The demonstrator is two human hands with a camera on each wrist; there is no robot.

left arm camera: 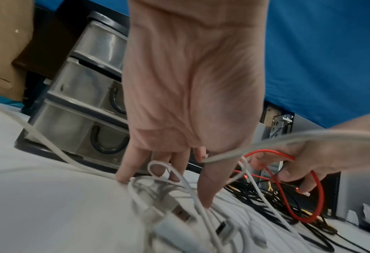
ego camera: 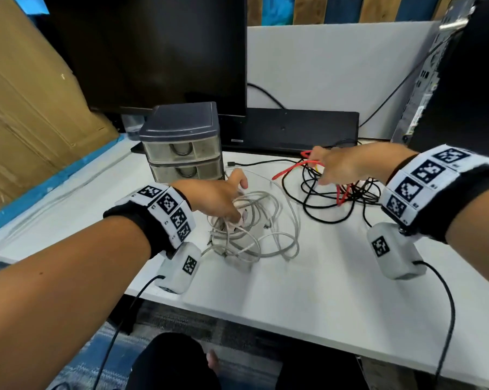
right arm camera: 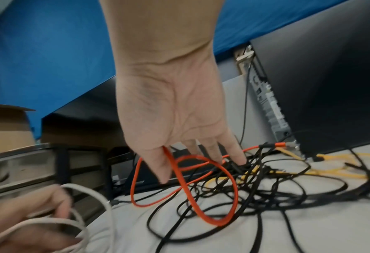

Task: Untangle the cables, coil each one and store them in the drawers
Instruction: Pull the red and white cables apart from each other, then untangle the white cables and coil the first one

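1. The left hand [ego camera: 215,197] covers part of the white cables [ego camera: 254,232]; whether it grips them is unclear.
2. The drawers [left arm camera: 86,109] and the red cable [right arm camera: 186,186] look motion-blurred in the wrist views.

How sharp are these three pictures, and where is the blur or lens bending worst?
Head view: mostly sharp, edges bowed by the wide lens, white cables crisp. Left wrist view: left hand clear, the near connectors and grey strand smeared. Right wrist view: red cable readable, the other hand at bottom left motion-blurred.
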